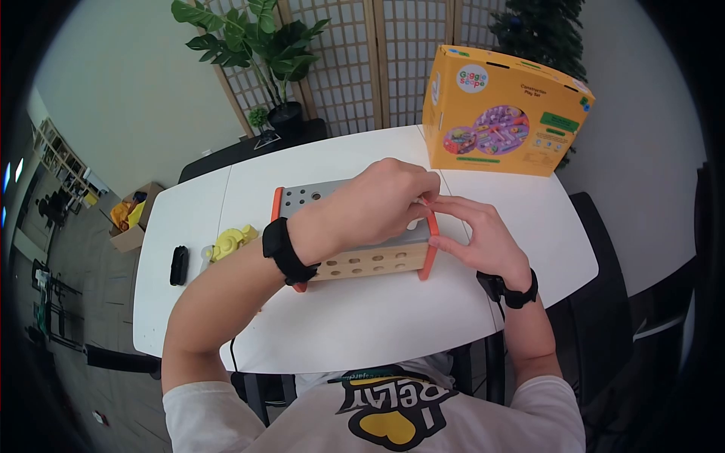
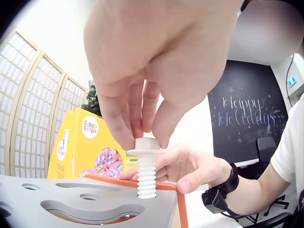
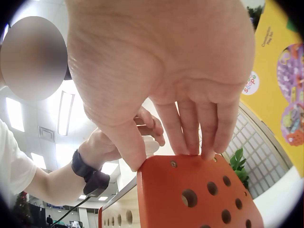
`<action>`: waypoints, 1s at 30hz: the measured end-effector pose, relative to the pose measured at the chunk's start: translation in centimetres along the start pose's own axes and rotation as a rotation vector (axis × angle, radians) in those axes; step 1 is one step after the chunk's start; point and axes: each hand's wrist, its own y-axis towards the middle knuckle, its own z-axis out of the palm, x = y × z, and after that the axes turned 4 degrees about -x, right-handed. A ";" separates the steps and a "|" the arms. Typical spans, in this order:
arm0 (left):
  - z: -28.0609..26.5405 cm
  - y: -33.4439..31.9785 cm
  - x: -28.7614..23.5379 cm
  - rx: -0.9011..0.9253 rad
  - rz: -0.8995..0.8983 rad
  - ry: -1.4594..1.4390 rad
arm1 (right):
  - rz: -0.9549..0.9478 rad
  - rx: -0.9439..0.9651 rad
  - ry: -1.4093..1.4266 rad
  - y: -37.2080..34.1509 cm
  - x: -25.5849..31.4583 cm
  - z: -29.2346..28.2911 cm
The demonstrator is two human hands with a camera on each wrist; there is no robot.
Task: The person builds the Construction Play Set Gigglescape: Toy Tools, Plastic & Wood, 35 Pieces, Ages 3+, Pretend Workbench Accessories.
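My left hand (image 1: 377, 200) pinches the head of a white ribbed toy bolt (image 2: 146, 175) between thumb and fingers. The bolt stands upright, with its lower end at a hole in the grey top (image 2: 116, 194) of a toy workbench, near the orange end panel (image 3: 164, 190). My right hand (image 1: 487, 238) rests on the upper edge of that panel, fingers fairly straight and thumb at the front corner. The bench has a wooden front board (image 1: 370, 262) with rows of round holes. In the head view the left hand hides most of the bolt.
A yellow play-set box (image 1: 498, 113) stands at the back right. Left of the bench lie yellow-green toy pieces (image 1: 230, 241) and a black case (image 1: 179, 266). A cardboard box (image 1: 132, 219) sits beyond the table's left edge. A potted plant (image 1: 285, 117) stands behind the table.
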 end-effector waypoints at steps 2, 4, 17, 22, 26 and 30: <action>0.4 -0.2 0.3 -0.064 -0.009 0.030 | -0.005 -0.014 0.003 -0.1 0.0 0.1; 0.2 -0.3 0.1 -0.052 -0.049 0.091 | -0.010 -0.019 -0.005 -0.1 0.1 0.1; -1.3 0.0 -0.8 0.174 -0.066 0.065 | 0.025 0.014 0.006 0.0 0.3 -0.1; -0.4 -0.1 -0.6 0.003 -0.089 0.042 | 0.017 -0.002 -0.013 -0.1 0.1 0.1; -0.5 -0.1 -1.3 0.019 -0.184 0.249 | 0.024 -0.005 -0.021 -0.1 0.2 0.2; -1.1 0.5 -2.3 0.164 -0.266 0.284 | 0.016 -0.007 -0.018 -0.2 0.3 0.2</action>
